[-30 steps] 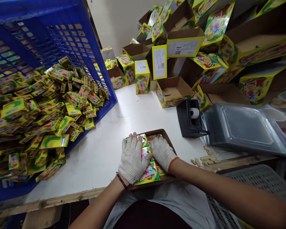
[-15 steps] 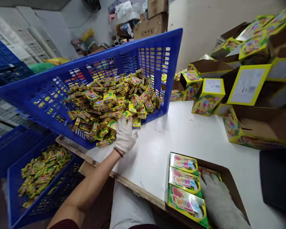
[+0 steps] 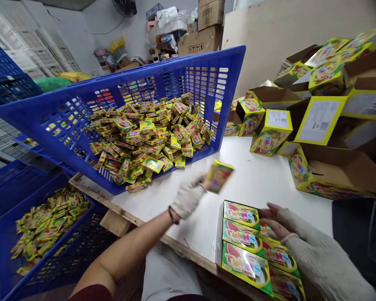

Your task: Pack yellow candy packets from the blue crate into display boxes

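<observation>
My left hand (image 3: 189, 196), in a white glove with bare fingertips, pinches a small yellow candy box (image 3: 219, 175) above the white tabletop; both are blurred. My right hand (image 3: 278, 223), gloved the same way, is over the far right part of an open carton (image 3: 218, 234), its fingers apart and nothing seen between them. Inside that carton stand two columns of Twins candy boxes (image 3: 246, 263); my right hand and sleeve cover part of the right column. A tilted blue crate (image 3: 138, 73) holds a heap of loose candy boxes (image 3: 150, 138) on the left.
Yellow display cartons (image 3: 271, 133), several of them open, are piled at the back right. A second blue crate (image 3: 1, 259) with more small boxes sits lower left, below the table's wooden edge (image 3: 188, 251). A dark object (image 3: 357, 234) stands at the right.
My left hand has left the heap in the tilted crate and moved right with a candy box. My right hand has lifted from inside the carton, uncovering boxes in its right column.
</observation>
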A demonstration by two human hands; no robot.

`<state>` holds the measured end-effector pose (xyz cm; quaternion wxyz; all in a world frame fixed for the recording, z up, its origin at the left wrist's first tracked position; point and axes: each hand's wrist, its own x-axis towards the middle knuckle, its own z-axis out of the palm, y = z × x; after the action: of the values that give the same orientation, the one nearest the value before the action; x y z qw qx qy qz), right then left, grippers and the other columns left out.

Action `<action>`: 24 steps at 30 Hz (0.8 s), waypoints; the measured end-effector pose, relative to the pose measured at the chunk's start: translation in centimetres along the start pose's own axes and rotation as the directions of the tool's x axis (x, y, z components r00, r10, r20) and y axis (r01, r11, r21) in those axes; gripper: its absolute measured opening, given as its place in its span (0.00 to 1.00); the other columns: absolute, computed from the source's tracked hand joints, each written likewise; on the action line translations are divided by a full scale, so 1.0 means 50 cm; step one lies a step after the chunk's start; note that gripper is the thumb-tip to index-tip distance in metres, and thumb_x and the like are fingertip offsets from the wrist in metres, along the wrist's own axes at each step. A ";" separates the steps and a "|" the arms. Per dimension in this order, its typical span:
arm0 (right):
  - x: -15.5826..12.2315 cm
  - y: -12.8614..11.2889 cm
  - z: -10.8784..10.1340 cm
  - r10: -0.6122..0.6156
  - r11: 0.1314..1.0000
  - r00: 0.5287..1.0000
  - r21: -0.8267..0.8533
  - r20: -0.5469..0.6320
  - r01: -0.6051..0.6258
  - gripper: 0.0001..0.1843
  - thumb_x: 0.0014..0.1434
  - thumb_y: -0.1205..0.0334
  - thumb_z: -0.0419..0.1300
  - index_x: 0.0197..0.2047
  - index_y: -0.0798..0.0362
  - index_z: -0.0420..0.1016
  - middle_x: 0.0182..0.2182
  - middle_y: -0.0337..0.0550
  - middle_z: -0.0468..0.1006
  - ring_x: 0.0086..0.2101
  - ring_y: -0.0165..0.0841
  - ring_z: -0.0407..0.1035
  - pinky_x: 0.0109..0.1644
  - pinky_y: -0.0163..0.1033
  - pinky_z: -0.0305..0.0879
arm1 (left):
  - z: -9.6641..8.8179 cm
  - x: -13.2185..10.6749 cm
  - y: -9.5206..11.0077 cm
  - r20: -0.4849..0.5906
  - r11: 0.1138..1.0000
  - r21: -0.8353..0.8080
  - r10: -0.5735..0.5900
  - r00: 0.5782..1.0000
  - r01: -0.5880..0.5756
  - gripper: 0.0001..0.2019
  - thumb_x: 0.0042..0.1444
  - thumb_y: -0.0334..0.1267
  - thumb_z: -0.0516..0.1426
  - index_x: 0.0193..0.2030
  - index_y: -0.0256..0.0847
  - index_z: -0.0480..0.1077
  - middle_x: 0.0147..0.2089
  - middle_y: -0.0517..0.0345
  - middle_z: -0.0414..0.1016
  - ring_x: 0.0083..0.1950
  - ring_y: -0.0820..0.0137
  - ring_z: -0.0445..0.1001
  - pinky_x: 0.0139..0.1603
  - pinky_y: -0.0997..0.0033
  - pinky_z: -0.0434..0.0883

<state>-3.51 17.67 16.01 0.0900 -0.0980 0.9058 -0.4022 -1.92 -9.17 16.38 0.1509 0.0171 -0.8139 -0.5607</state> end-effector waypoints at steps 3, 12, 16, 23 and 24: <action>-0.005 -0.047 0.007 -0.028 0.992 0.999 0.125 0.026 0.025 0.27 0.61 0.42 0.52 0.51 0.53 0.76 0.45 0.51 0.83 0.43 0.46 0.76 0.45 0.46 0.75 | 0.101 -0.076 0.017 0.316 0.990 -0.134 -0.007 0.949 0.052 0.15 0.61 0.43 0.57 0.48 0.38 0.78 0.42 0.53 0.80 0.42 0.64 0.76 0.46 0.67 0.74; -0.013 -0.005 -0.099 0.261 0.876 0.852 -0.482 0.454 -0.011 0.11 0.60 0.62 0.54 0.43 0.52 0.75 0.34 0.45 0.80 0.33 0.36 0.72 0.33 0.36 0.61 | -0.214 0.047 -0.091 0.253 0.114 0.961 -0.014 0.967 -0.250 0.19 0.55 0.33 0.56 0.54 0.34 0.71 0.51 0.40 0.72 0.54 0.49 0.70 0.53 0.52 0.69; -0.019 -0.022 -0.045 0.335 0.690 0.781 -0.701 0.528 0.178 0.14 0.57 0.65 0.58 0.46 0.53 0.79 0.42 0.54 0.82 0.41 0.44 0.75 0.38 0.39 0.61 | -0.308 0.077 -0.105 0.190 -0.076 0.979 0.019 0.982 -0.188 0.11 0.59 0.34 0.50 0.46 0.36 0.69 0.41 0.50 0.69 0.45 0.56 0.70 0.44 0.62 0.66; 0.000 -0.045 -0.020 0.373 0.710 0.700 -0.673 0.609 0.207 0.17 0.58 0.64 0.59 0.50 0.53 0.79 0.44 0.55 0.81 0.42 0.47 0.76 0.38 0.41 0.64 | -0.240 0.051 -0.064 -0.081 0.496 0.868 0.089 0.993 0.026 0.14 0.56 0.45 0.54 0.26 0.44 0.54 0.24 0.65 0.53 0.27 0.70 0.55 0.30 0.72 0.53; 0.003 -0.037 -0.018 0.362 0.722 0.694 -0.658 0.622 0.212 0.17 0.58 0.65 0.58 0.51 0.53 0.79 0.44 0.54 0.81 0.42 0.46 0.76 0.38 0.41 0.64 | -0.212 0.041 -0.051 -0.117 0.636 0.769 0.033 0.993 0.069 0.17 0.56 0.50 0.55 0.26 0.44 0.54 0.23 0.66 0.54 0.27 0.71 0.55 0.29 0.72 0.54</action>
<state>-3.69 17.04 17.95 0.4093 -0.2318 0.8816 0.0382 -1.41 -20.13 17.95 0.1722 0.1215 -0.9645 -0.1592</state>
